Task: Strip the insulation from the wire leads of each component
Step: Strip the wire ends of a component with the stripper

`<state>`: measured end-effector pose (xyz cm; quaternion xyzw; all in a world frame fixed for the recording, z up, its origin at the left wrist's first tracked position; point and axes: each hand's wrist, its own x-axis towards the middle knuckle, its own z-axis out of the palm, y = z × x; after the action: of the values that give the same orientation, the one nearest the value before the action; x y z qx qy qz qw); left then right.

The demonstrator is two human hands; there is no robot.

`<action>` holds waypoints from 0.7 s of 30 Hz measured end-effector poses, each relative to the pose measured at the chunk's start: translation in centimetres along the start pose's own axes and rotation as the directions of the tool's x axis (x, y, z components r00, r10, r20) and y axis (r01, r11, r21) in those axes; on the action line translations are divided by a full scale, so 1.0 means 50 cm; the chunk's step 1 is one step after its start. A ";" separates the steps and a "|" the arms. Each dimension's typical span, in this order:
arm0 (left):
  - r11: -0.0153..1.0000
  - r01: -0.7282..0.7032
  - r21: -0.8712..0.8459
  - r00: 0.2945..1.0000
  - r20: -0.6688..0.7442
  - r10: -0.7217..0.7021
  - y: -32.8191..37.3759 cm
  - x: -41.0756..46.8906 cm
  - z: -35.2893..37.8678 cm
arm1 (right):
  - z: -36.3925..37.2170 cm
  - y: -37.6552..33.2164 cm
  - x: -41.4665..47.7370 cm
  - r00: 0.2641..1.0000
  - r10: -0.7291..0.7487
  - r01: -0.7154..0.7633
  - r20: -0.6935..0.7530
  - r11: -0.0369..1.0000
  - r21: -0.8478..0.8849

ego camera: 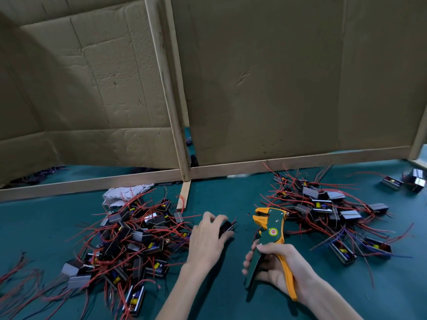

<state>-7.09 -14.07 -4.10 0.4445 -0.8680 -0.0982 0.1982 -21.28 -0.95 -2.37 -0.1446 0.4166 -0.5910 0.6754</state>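
Pinching one black component (226, 227) on the bench (34, 227), the left grip (205, 239) lies just left of the wire stripper (272, 227). The right grip (275, 264) clasps its handles, long axis pointing away, head nearest the component.

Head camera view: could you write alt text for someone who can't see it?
A person's right hand holds a green-and-orange wire stripper while the left hand grips a small black component on a teal table. A left pile and right pile of red-wired components flank them.

Black boxed component (227, 228), red leads, in my left hand (206, 239); green-and-orange wire stripper (270, 230) upright in my right hand (276, 266).
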 end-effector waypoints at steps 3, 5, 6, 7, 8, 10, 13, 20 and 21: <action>0.999 -0.041 -0.022 0.998 -0.054 0.039 -0.001 0.001 0.008 | 0.000 0.000 -0.002 1.000 -0.002 0.002 0.000 1.000 -0.020; 0.996 -0.084 0.014 0.996 -0.042 0.084 0.000 0.001 0.014 | 0.003 0.000 -0.004 1.000 0.000 0.000 0.003 1.000 -0.028; 0.995 -0.097 0.028 0.995 -0.030 0.097 0.001 0.000 0.015 | 0.004 0.000 -0.006 1.000 0.001 -0.001 0.007 0.999 -0.033; 0.994 -0.102 0.031 0.995 -0.019 0.103 0.001 0.001 0.015 | 0.005 0.000 -0.007 1.000 0.003 -0.002 0.013 0.999 -0.040; 0.995 -0.103 0.013 0.995 -0.008 0.103 0.001 0.001 0.013 | 0.006 0.000 -0.008 1.000 0.004 -0.003 0.020 0.999 -0.049; 0.990 -0.085 -0.109 0.996 0.009 0.086 0.002 0.003 0.002 | 0.008 -0.001 -0.011 0.999 0.007 -0.004 0.034 0.997 -0.073; 0.920 -0.048 -0.388 0.997 0.032 0.066 0.003 0.009 -0.025 | 0.011 0.001 -0.014 0.999 0.011 -0.006 0.047 0.994 -0.112; 0.840 -0.154 -0.520 0.983 0.003 0.182 0.003 0.013 -0.100 | 0.015 0.004 -0.020 0.992 -0.014 0.035 0.127 0.986 -0.165; 0.850 -0.170 -0.499 0.980 0.001 0.197 0.002 0.013 -0.106 | 0.015 0.004 -0.021 0.989 -0.017 0.041 0.144 0.985 -0.169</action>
<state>-5.22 -14.50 0.89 0.2909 -0.8569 -0.3102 0.2913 -20.54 -0.16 -1.60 -0.2502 0.4146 -0.5508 0.6798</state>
